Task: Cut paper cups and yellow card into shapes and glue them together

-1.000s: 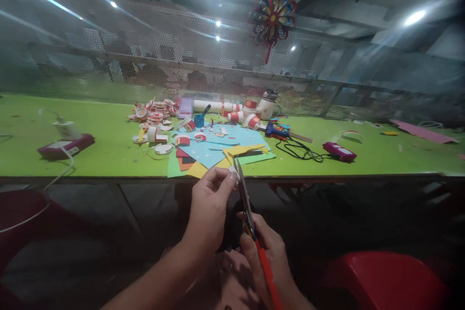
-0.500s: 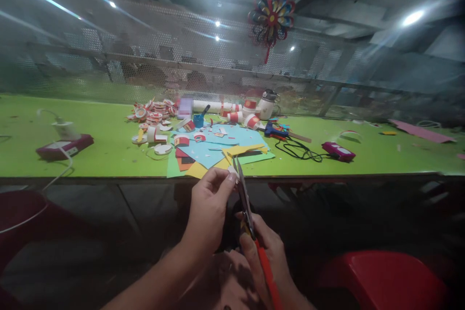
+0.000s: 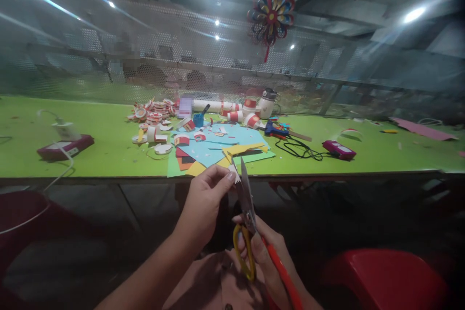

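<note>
My left hand (image 3: 208, 199) pinches a small white piece of paper (image 3: 234, 173) between thumb and fingers, just in front of the table edge. One edge of the piece is cut into a jagged fringe. My right hand (image 3: 267, 252) grips a pair of scissors (image 3: 247, 203) with an orange handle and a yellow finger loop. The blades point up and away from me and stand apart, beside the paper. Behind the hands, yellow paper strips (image 3: 247, 148) and light blue sheets (image 3: 207, 152) lie on the green table (image 3: 119, 162).
A blue glue gun (image 3: 275, 129) with a black cord lies right of the papers. Purple power strips (image 3: 67, 147) sit at both sides. Paper cups (image 3: 251, 119), a white bottle (image 3: 268, 105) and a pile of paper discs (image 3: 152, 110) stand farther back. A red chair (image 3: 392, 276) is at lower right.
The scissors' blades have spread apart and the yellow loop has swung away from the orange handle. The white paper's fringed edge now shows more clearly. My left hand has barely moved.
</note>
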`<action>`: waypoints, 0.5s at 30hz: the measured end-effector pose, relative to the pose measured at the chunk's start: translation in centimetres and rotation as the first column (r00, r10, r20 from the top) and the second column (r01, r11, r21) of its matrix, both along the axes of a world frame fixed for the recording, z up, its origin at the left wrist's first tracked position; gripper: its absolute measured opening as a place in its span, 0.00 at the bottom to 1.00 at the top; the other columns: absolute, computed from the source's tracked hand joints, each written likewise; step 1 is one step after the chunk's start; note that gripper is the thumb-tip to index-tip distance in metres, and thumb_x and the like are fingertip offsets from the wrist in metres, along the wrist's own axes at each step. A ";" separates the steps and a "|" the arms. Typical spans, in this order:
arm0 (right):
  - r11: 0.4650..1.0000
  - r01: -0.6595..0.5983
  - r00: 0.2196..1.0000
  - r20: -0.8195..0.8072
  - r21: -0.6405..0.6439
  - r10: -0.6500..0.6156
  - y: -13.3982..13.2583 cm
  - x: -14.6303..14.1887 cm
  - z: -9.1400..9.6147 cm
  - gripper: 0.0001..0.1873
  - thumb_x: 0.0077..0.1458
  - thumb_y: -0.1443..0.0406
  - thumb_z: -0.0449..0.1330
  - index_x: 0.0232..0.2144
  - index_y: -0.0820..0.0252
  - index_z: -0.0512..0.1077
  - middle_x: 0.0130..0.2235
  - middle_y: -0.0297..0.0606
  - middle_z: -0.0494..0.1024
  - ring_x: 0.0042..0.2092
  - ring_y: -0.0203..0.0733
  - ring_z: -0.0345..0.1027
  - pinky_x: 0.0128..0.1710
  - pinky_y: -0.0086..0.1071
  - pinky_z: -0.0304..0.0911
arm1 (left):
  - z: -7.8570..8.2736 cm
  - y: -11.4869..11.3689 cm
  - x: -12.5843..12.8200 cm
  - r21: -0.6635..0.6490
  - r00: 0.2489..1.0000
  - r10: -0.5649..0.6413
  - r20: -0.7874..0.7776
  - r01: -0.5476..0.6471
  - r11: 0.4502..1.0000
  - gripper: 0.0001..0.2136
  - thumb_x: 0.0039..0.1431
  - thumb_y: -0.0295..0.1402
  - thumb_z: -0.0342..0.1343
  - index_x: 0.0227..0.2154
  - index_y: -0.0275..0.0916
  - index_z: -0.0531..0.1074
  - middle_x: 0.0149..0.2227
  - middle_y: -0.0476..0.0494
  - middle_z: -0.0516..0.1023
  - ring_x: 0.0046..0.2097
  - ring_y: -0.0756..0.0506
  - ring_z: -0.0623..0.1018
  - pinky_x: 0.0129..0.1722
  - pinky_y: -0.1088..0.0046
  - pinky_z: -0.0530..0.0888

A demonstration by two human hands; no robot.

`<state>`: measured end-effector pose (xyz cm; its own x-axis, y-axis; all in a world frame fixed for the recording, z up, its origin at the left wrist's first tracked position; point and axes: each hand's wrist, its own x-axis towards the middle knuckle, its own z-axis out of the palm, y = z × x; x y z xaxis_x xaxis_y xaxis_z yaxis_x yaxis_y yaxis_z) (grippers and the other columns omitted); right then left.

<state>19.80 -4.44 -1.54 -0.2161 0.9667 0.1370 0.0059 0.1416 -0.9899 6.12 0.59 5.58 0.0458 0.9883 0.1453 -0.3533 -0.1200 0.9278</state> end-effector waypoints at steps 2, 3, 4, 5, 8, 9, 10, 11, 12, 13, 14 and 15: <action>0.999 -0.005 0.999 0.036 0.032 0.004 0.1 0.2 -0.1 0.29 0.55 0.45 0.50 0.46 0.62 0.69 0.25 0.33 0.64 0.24 0.33 0.56 0.22 0.27 0.55 | 0.2 0.0 -0.2 0.023 0.998 0.019 -0.058 -0.017 1.000 0.08 0.52 0.35 0.58 0.24 0.37 0.68 0.26 0.49 0.71 0.31 0.50 0.70 0.35 0.74 0.66; 0.999 -0.004 0.999 0.054 0.048 0.002 0.1 0.3 -0.1 0.29 0.56 0.45 0.50 0.45 0.62 0.69 0.25 0.32 0.63 0.24 0.33 0.56 0.22 0.27 0.55 | 0.3 0.0 -0.2 0.034 0.996 0.027 -0.081 -0.024 0.999 0.08 0.52 0.34 0.58 0.23 0.37 0.68 0.26 0.49 0.70 0.31 0.50 0.69 0.35 0.74 0.66; 0.998 -0.002 0.997 0.072 0.065 -0.002 0.1 0.4 -0.1 0.28 0.56 0.45 0.50 0.45 0.62 0.69 0.25 0.32 0.63 0.24 0.33 0.55 0.23 0.27 0.56 | 0.4 0.0 -0.3 0.046 0.994 0.036 -0.103 -0.031 0.998 0.08 0.52 0.34 0.58 0.23 0.37 0.68 0.25 0.50 0.70 0.30 0.50 0.68 0.34 0.74 0.65; 0.997 -0.002 0.996 0.088 0.079 -0.005 0.1 0.5 0.0 0.28 0.56 0.46 0.50 0.45 0.61 0.69 0.25 0.33 0.63 0.25 0.34 0.55 0.24 0.28 0.56 | 0.5 0.0 -0.3 0.056 0.991 0.045 -0.123 -0.039 0.998 0.08 0.52 0.34 0.58 0.23 0.37 0.68 0.25 0.50 0.70 0.30 0.51 0.68 0.34 0.74 0.65; 0.996 -0.022 0.993 0.118 0.087 0.011 0.1 0.6 0.3 0.27 0.57 0.46 0.49 0.46 0.61 0.69 0.28 0.34 0.64 0.27 0.35 0.56 0.25 0.28 0.57 | 0.4 0.0 -0.4 0.074 0.982 0.065 -0.176 -0.052 0.996 0.08 0.52 0.34 0.58 0.22 0.37 0.68 0.24 0.50 0.68 0.29 0.51 0.67 0.32 0.74 0.64; 0.996 -0.030 0.992 0.123 0.083 0.019 0.1 0.6 0.5 0.27 0.57 0.47 0.49 0.46 0.61 0.69 0.28 0.34 0.64 0.28 0.36 0.57 0.26 0.29 0.57 | 0.4 0.1 -0.5 0.073 0.980 0.065 -0.186 -0.052 0.996 0.09 0.52 0.35 0.58 0.22 0.37 0.68 0.24 0.50 0.68 0.29 0.51 0.67 0.32 0.75 0.64; 0.996 -0.036 0.992 0.123 0.080 0.026 0.1 0.6 0.6 0.27 0.57 0.47 0.49 0.47 0.61 0.68 0.28 0.34 0.64 0.28 0.36 0.57 0.26 0.29 0.57 | 0.4 0.1 -0.5 0.072 0.980 0.061 -0.192 -0.048 0.996 0.09 0.52 0.35 0.58 0.22 0.37 0.67 0.24 0.50 0.68 0.29 0.51 0.67 0.32 0.75 0.64; 0.996 -0.041 0.992 0.119 0.078 0.032 0.1 0.6 0.7 0.27 0.58 0.47 0.49 0.47 0.61 0.68 0.28 0.34 0.64 0.28 0.36 0.57 0.26 0.29 0.56 | 0.3 0.2 -0.6 0.070 0.980 0.055 -0.192 -0.042 0.997 0.09 0.52 0.35 0.58 0.22 0.37 0.67 0.24 0.50 0.68 0.30 0.51 0.67 0.32 0.75 0.64; 0.996 -0.044 0.993 0.111 0.075 0.035 0.2 0.6 0.7 0.27 0.58 0.47 0.49 0.47 0.61 0.68 0.28 0.34 0.64 0.28 0.36 0.57 0.27 0.29 0.56 | 0.3 0.2 -0.8 0.068 0.981 0.045 -0.191 -0.033 0.997 0.09 0.52 0.35 0.58 0.23 0.37 0.68 0.25 0.51 0.68 0.30 0.51 0.67 0.33 0.75 0.64; 0.996 -0.046 0.994 0.098 0.071 0.039 0.2 0.5 0.7 0.27 0.57 0.47 0.49 0.46 0.61 0.68 0.28 0.34 0.64 0.28 0.36 0.57 0.27 0.29 0.56 | 0.2 0.2 -0.9 0.063 0.981 0.031 -0.189 -0.019 0.998 0.08 0.52 0.35 0.58 0.23 0.37 0.68 0.25 0.50 0.68 0.30 0.51 0.67 0.33 0.75 0.64; 0.997 -0.048 0.996 0.084 0.062 0.043 0.2 0.5 0.6 0.27 0.57 0.47 0.49 0.46 0.61 0.68 0.27 0.34 0.64 0.28 0.35 0.57 0.26 0.29 0.56 | 0.2 0.3 -1.1 0.057 0.982 0.013 -0.187 -0.002 0.998 0.08 0.52 0.35 0.58 0.23 0.37 0.68 0.26 0.50 0.68 0.30 0.51 0.67 0.33 0.75 0.64; 0.997 -0.049 0.996 0.074 0.052 0.045 0.3 0.5 0.6 0.27 0.57 0.46 0.49 0.46 0.62 0.68 0.27 0.34 0.64 0.27 0.35 0.56 0.26 0.29 0.56 | 0.1 0.4 -1.3 0.049 0.983 -0.007 -0.185 0.016 0.999 0.08 0.52 0.35 0.58 0.24 0.36 0.69 0.26 0.50 0.68 0.30 0.51 0.67 0.33 0.75 0.64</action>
